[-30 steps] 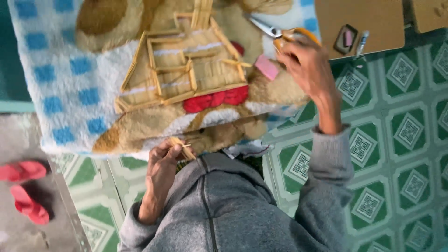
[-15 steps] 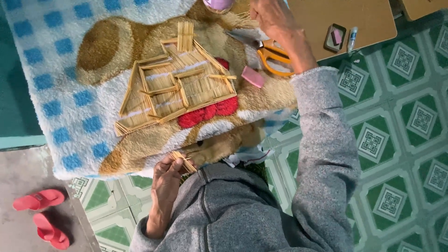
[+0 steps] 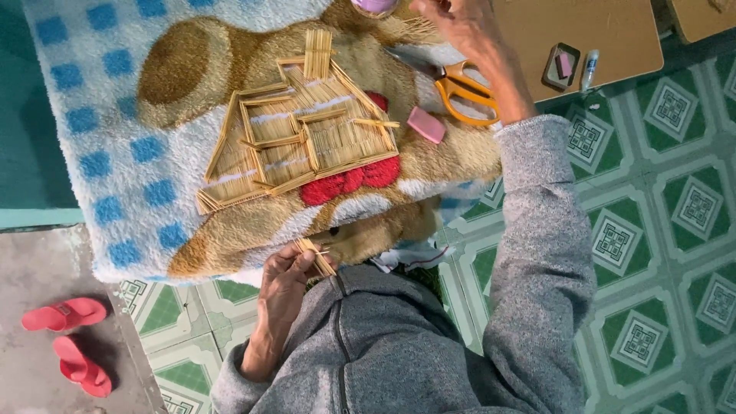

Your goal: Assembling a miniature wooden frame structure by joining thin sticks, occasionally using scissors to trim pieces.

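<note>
Left hand point(image 3: 285, 277) pinches small bundle of thin wooden sticks point(image 3: 316, 256); right hand point(image 3: 460, 23) reaches small pink-rimmed pot point(image 3: 374, 6), grip unclear. Sleeve could knock flat stick house model point(image 3: 303, 142).

a home floor used as a craft spot

green-and-white patterned floor tiles point(image 3: 675, 230) run under a plush blue-checked blanket with a bear picture point(image 3: 138, 153) — bedding, not a workbench. a pair of red slippers point(image 3: 69, 337) sits on the bare concrete step by the edge, the way footwear is left at a house doorway. on the blanket lies a half-built little house of thin wooden sticks point(image 3: 299, 146), with orange-handled scissors point(image 3: 460, 88) and a pink eraser point(image 3: 425, 124) beside it — hobby things. a low wooden board point(image 3: 613, 31) rests on the tiles nearby.
</note>
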